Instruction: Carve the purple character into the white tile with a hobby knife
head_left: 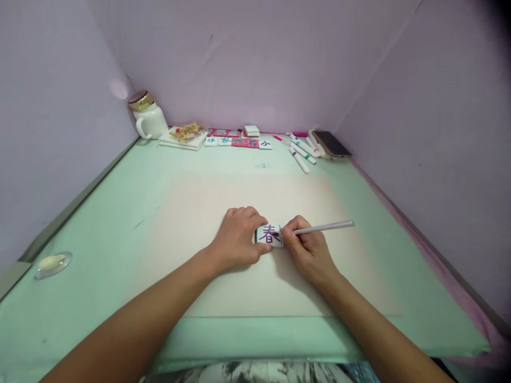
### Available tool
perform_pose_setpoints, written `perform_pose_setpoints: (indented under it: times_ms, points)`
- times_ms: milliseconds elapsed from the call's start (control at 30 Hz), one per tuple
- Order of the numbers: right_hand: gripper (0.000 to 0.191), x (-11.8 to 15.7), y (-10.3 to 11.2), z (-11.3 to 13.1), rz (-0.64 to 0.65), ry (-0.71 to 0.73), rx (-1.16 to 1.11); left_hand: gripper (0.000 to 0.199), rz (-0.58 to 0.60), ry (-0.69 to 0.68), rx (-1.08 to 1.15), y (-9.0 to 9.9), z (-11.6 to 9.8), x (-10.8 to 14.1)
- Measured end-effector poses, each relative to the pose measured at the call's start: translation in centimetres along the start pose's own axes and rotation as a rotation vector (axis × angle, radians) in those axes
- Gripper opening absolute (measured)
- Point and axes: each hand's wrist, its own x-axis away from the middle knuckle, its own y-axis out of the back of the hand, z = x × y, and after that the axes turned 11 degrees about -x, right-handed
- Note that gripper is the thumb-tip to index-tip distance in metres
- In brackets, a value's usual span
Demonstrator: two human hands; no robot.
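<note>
My left hand [241, 236] grips a small white tile [260, 240] at its left side, thumb at the lower edge and index finger at the upper one. A purple Chinese character fills the tile, and blue marks show along its right edge. In my right hand [306, 246] is a slim grey-handled paintbrush [329, 226], held like a pen. Its dark tip lies over the character, and its handle points right. Both hands rest on a pale sheet [223, 292] in the middle of the table.
At the back stand a white mug [154, 123] with a gold lid, a white stack [186, 141] under a gold packet, and rows of lettered tiles [239, 142]. Several markers [299, 159] lie beside a phone [331, 143]. A small clear dish [52, 264] sits left. Walls enclose the table.
</note>
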Motion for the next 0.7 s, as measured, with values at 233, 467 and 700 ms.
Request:
perform_pose_setpoints:
  times_ms: [233,467,700]
  points:
    - [0.023,0.08,-0.05,0.09,-0.001,-0.012,-0.005,0.034,0.004,0.008,0.004,0.2,-0.18,-0.02]
    - [0.023,0.09,-0.11,-0.24,0.0,-0.024,-0.014,0.031,0.007,0.013,0.009,0.29,-0.25,0.07]
    - [0.022,0.15,0.0,-0.08,0.004,-0.022,-0.01,0.031,0.001,0.012,0.009,0.21,-0.13,-0.05]
